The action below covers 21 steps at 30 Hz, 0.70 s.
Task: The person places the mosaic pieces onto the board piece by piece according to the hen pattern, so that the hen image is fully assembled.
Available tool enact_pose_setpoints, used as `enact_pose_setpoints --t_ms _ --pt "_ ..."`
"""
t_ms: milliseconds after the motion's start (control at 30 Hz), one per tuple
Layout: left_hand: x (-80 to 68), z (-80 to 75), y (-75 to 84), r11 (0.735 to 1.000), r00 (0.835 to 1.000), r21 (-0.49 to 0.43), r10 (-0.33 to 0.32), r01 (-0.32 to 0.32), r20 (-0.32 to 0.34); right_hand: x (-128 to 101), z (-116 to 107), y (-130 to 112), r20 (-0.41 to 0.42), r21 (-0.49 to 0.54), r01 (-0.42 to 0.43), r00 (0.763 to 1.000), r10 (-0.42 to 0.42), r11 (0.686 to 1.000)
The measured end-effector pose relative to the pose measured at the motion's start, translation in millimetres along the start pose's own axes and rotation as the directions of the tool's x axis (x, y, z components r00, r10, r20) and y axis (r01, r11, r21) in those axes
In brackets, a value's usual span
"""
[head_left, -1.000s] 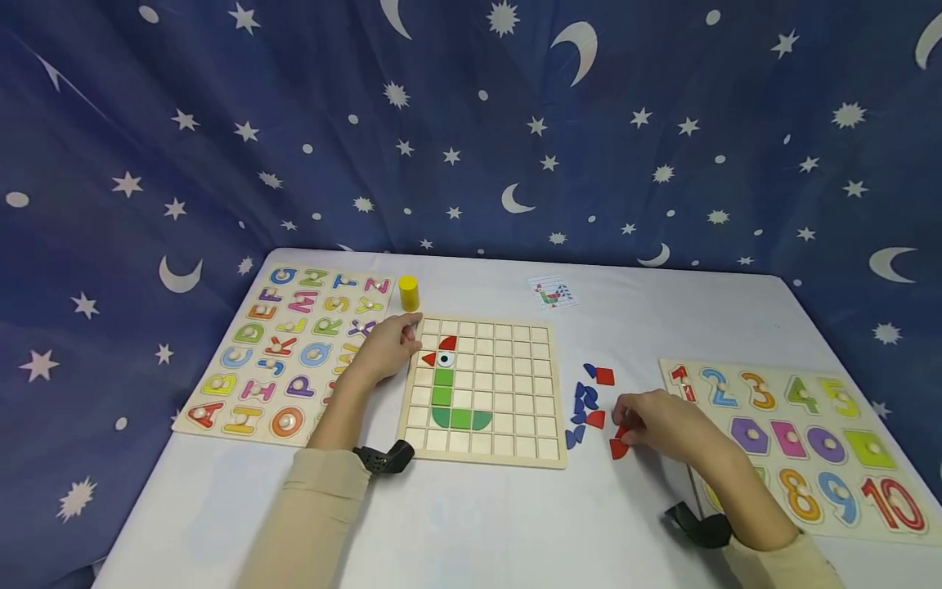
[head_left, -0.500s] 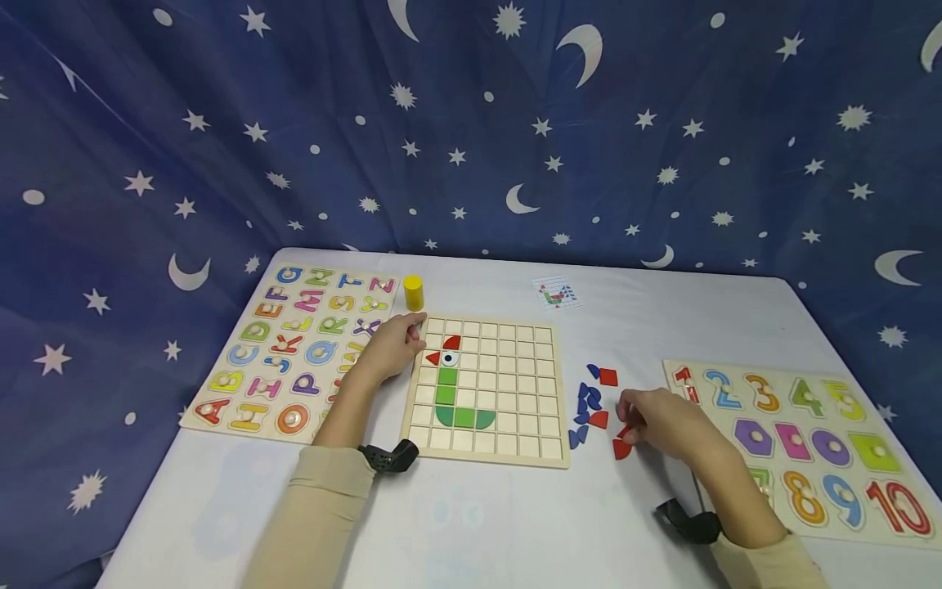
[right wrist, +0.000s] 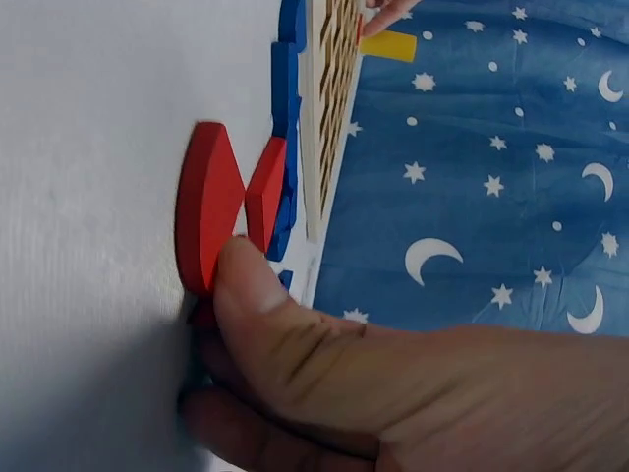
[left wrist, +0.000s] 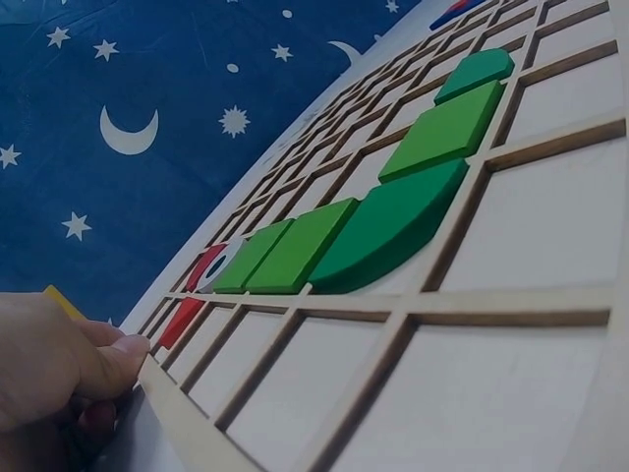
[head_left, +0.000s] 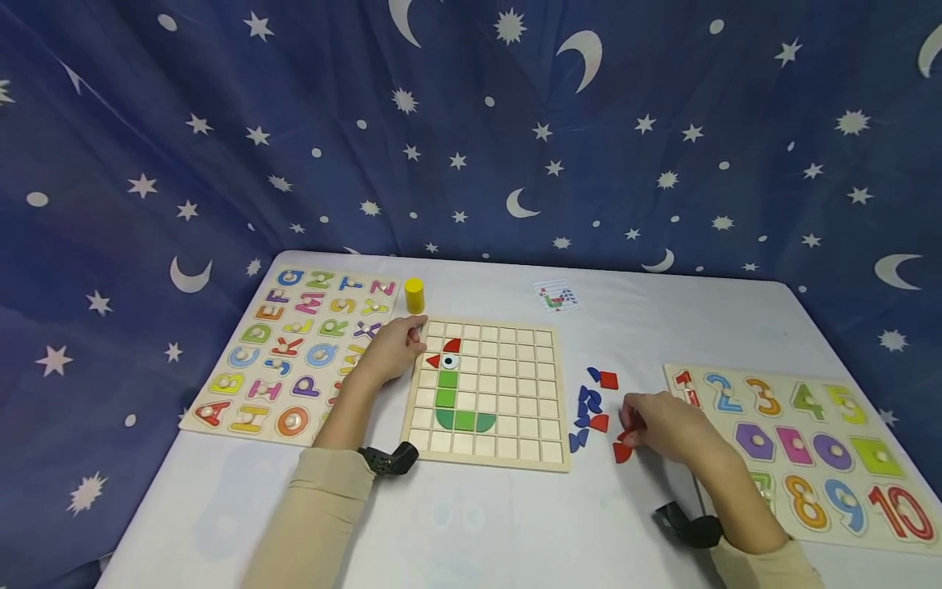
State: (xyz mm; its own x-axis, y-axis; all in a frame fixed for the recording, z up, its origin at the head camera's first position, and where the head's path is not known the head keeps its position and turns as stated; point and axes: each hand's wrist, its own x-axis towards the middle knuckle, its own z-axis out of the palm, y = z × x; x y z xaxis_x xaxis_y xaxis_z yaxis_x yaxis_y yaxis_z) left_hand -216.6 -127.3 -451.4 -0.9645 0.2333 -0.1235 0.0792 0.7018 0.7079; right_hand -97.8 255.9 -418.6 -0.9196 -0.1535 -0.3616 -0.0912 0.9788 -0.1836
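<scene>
A wooden grid board [head_left: 515,393] lies mid-table with a bird figure begun on it: green pieces [head_left: 449,401], a red beak [head_left: 432,360] and an eye tile [head_left: 448,361]. My left hand [head_left: 393,352] grips the board's upper left edge; in the left wrist view its thumb [left wrist: 123,356] lies on the board's rim [left wrist: 187,418]. To the right of the board, my right hand [head_left: 655,421] pinches a red piece [right wrist: 206,221] that stands on edge on the table. Loose blue pieces [head_left: 586,405] and a red square [head_left: 608,379] lie just left of it.
An alphabet puzzle board [head_left: 294,352] lies at the left and a number puzzle board [head_left: 802,442] at the right. A yellow cylinder [head_left: 414,294] and a small pattern card [head_left: 557,296] sit behind the grid board. A starry blue cloth hangs behind the white table [head_left: 500,515].
Both hands keep nearly the same places; the right hand has shifted slightly on the red piece. The view itself has drifted a little.
</scene>
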Motion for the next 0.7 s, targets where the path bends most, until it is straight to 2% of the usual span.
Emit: enact_pose_setpoints --t_ms 167,267,400,533,700 --pt "0.3 -2.1 0.2 1.000 1.000 0.013 0.005 -0.005 -0.004 -0.1 -4.3 2.1 -0.039 0.054 0.011 0.999 -0.009 0.998" --pt "0.2 -4.1 1.0 1.000 1.000 0.021 0.009 -0.009 -0.007 -0.5 -8.5 -1.7 -0.115 0.080 0.032 0.993 -0.023 0.996" --pt "-0.3 -6.5 3.1 1.000 1.000 0.020 0.007 -0.007 0.001 -1.6 -14.6 -20.8 -0.207 0.116 0.077 0.977 -0.052 0.990" --pt "0.0 -6.7 2.4 1.000 1.000 0.015 0.009 -0.009 0.012 1.6 -14.6 -49.7 -0.264 0.154 0.181 0.955 -0.136 0.971" --pt "0.9 -4.0 -1.3 1.000 1.000 0.018 0.017 -0.017 0.021 9.4 -5.5 -85.9 -0.312 0.188 0.338 0.911 -0.270 0.922"
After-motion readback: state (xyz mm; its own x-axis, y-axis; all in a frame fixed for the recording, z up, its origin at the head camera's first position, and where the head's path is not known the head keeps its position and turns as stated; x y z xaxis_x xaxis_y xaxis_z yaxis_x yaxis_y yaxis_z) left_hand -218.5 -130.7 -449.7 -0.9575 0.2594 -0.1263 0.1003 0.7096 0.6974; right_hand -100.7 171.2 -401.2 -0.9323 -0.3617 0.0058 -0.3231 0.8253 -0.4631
